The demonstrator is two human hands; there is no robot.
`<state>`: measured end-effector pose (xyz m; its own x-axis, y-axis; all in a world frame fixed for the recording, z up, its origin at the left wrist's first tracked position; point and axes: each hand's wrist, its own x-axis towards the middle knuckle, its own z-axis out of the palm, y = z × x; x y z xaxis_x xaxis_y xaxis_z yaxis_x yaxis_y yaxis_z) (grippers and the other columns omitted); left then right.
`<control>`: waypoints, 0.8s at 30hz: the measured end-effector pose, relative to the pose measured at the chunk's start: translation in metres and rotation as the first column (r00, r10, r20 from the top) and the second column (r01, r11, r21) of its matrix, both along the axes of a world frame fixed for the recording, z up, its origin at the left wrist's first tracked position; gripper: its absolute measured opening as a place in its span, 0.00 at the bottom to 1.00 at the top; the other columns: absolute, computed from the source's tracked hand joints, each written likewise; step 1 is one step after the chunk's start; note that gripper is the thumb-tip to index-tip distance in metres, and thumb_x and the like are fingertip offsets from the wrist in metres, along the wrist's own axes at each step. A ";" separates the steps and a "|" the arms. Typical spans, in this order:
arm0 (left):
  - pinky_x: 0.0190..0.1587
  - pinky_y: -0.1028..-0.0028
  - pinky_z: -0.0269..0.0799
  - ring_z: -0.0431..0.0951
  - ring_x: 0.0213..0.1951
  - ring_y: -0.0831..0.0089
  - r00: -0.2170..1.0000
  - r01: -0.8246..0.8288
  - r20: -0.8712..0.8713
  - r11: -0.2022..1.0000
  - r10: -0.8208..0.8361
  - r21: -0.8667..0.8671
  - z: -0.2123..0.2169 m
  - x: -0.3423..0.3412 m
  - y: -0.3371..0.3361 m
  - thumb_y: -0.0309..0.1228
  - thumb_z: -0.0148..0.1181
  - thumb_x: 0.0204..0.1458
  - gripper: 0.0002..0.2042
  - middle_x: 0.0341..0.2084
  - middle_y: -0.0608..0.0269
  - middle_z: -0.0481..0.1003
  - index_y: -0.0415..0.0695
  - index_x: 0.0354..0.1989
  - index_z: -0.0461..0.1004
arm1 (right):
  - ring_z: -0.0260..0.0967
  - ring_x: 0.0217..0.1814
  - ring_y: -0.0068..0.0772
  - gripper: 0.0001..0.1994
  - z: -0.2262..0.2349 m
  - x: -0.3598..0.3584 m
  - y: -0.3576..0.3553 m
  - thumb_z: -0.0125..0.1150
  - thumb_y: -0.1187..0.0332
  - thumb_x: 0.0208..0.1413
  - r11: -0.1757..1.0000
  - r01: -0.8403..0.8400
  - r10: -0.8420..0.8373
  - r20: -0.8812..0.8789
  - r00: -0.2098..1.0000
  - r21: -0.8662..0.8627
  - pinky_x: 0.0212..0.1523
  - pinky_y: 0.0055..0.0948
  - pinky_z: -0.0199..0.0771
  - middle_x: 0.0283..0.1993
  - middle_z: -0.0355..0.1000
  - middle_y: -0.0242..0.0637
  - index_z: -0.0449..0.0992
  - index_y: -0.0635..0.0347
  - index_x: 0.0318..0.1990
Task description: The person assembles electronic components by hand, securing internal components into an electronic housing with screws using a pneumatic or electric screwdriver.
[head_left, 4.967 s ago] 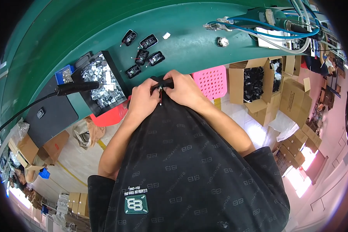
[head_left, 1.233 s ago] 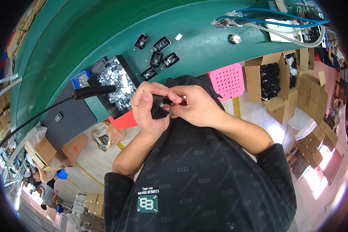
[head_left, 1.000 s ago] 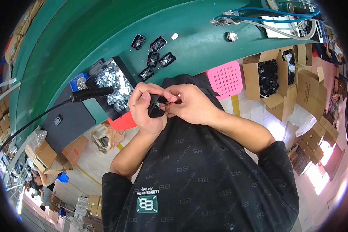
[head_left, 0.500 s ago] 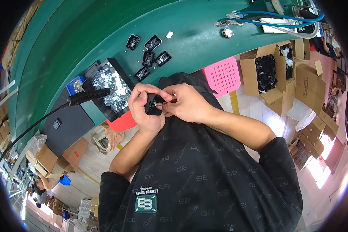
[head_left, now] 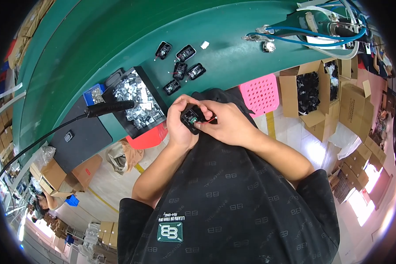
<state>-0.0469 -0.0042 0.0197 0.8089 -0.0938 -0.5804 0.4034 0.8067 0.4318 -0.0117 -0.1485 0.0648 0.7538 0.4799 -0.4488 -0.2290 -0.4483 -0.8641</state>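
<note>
Both hands (head_left: 179,126) (head_left: 230,124) half-closed, apparently on housing (head_left: 189,115)

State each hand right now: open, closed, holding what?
Left hand: closed, holding the black casing.
Right hand: curled at the casing and red wire; whether it grips either cannot be told.

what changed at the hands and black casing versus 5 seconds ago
The left hand and right hand have drawn back slightly toward the body. The black casing has turned, bringing its green board into view; the right fingers are at its red wire. Unchanged: the five loose casings and white piece on the table.
</note>
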 end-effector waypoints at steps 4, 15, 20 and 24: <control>0.35 0.66 0.73 0.75 0.27 0.62 1.000 -0.017 0.007 0.999 0.018 -0.027 0.001 0.003 -0.002 0.37 0.42 0.55 0.13 0.24 0.52 0.73 0.39 0.30 0.67 | 0.76 0.32 0.45 0.23 0.003 0.000 0.004 0.68 0.71 0.46 0.997 -0.020 0.028 0.103 0.994 -0.074 0.34 0.34 0.75 0.30 0.74 0.47 0.71 0.66 0.51; 0.44 0.72 0.70 0.75 0.39 0.75 0.971 -0.004 -0.240 0.995 -0.019 -0.095 -0.011 -0.004 0.000 0.43 0.43 0.62 0.15 0.33 0.68 0.75 0.47 0.35 0.72 | 0.75 0.46 0.46 0.29 -0.002 -0.004 0.011 0.59 0.71 0.47 0.909 -0.187 0.380 0.554 0.741 -0.374 0.39 0.35 0.79 0.60 0.66 0.49 0.64 0.65 0.60; 0.47 0.68 0.71 0.75 0.41 0.70 0.956 0.056 -0.289 0.998 -0.058 -0.017 -0.012 0.002 -0.001 0.51 0.45 0.59 0.19 0.34 0.66 0.75 0.48 0.39 0.72 | 0.75 0.46 0.45 0.27 -0.003 -0.004 0.011 0.60 0.71 0.47 0.877 -0.216 0.420 0.464 0.780 -0.430 0.39 0.35 0.79 0.58 0.66 0.48 0.65 0.66 0.58; 0.45 0.67 0.72 0.77 0.41 0.68 0.956 0.070 -0.282 0.996 -0.085 -0.062 -0.021 0.005 -0.002 0.52 0.45 0.58 0.22 0.35 0.62 0.77 0.45 0.40 0.73 | 0.74 0.47 0.46 0.23 -0.005 0.002 0.008 0.63 0.71 0.46 0.915 -0.192 0.359 0.504 0.785 -0.354 0.42 0.37 0.78 0.56 0.68 0.47 0.67 0.63 0.52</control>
<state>-0.0418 -0.0066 -0.0016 0.6004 -0.1852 -0.7780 0.5656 0.7860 0.2494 -0.0096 -0.1402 0.0597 0.7642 0.6288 -0.1437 0.4146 -0.6495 -0.6374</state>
